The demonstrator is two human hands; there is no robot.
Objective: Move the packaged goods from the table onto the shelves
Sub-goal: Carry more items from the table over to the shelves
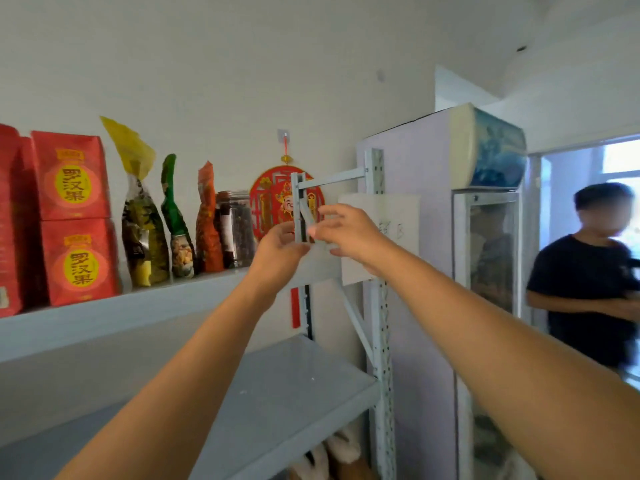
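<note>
Red-and-gold paper ornament (268, 202) hangs by a red cord from wall hook (284, 135). To its right stands a glass-door display fridge (491, 258) with a blue-printed header. White paper sheet (381, 211) sits left of the glass door. Person in dark T-shirt (585, 292) at far right, in front of bright doorway (620, 161).

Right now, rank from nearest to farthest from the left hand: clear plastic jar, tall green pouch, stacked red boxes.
1. Clear plastic jar, just left of the left hand.
2. Tall green pouch, farther left.
3. Stacked red boxes, far left end.
</note>
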